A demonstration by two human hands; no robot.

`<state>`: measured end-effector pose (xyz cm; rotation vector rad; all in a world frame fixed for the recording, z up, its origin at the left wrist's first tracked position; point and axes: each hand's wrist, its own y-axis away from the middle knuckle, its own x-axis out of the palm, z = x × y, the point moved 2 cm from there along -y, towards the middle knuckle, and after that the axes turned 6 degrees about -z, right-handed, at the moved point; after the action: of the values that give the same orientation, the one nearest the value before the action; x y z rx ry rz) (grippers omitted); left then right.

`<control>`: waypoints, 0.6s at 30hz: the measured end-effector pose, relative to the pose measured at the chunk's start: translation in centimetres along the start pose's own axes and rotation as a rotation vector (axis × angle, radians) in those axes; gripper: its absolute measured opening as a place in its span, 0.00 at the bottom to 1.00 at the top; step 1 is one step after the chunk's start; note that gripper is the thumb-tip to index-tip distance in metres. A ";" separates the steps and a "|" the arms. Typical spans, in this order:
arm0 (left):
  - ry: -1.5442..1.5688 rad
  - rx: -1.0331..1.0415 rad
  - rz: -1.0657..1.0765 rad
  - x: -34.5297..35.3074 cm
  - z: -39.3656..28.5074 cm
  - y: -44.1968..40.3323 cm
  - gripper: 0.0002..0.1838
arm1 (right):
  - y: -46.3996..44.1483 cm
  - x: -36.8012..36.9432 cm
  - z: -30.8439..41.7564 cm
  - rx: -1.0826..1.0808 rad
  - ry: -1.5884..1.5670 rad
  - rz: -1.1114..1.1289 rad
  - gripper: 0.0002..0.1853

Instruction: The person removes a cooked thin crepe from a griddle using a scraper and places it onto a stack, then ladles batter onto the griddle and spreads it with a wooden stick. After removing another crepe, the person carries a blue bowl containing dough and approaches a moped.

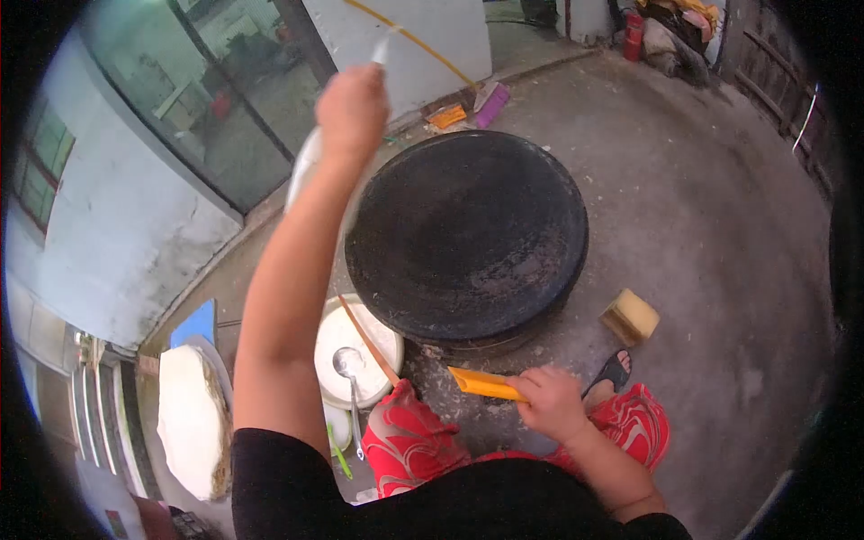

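Observation:
My left hand [353,112] is raised high, beyond the left edge of the griddle, with its fingers closed. A thin white sheet [304,169] shows behind the forearm, and a white tip sticks up above the fist; most of it is hidden and blurred. My right hand [551,400] is wrapped round a yellow-orange scraper-like tool [486,383] with a slanted, hollow-looking end, held low in front of my lap. Before me stands a large round black griddle [463,234], its top bare with a paler worn patch at lower right.
A white tub of pale batter [387,342] holds a metal ladle [351,364] and has a wooden stick across it. White flat rounds [193,423] are stacked at left. A sponge-like block [630,317] lies on the floor at right. A broom [490,103] leans near the wall.

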<state>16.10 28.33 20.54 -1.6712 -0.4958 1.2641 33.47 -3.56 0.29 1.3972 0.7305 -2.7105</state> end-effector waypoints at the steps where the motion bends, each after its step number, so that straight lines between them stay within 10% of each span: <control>1: -0.007 0.067 0.059 0.2 -2.1 1.3 0.08 | 0.1 0.1 0.0 -0.002 0.003 0.000 0.19; 8: 0.322 0.330 0.392 4.8 -10.6 19.5 0.09 | 0.9 0.9 -0.5 -0.010 -0.007 -0.003 0.18; 14: 0.461 0.232 0.988 3.8 -11.2 28.5 0.31 | 1.1 0.7 -0.4 -0.016 -0.007 0.000 0.17; 18: -0.338 -0.228 1.044 4.8 -5.8 30.7 0.31 | 1.2 0.9 -0.4 -0.011 -0.015 -0.003 0.17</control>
<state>16.61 15.12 -8.15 -1.9846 0.1070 2.3300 33.50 -4.34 -1.04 1.3734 0.7459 -2.7122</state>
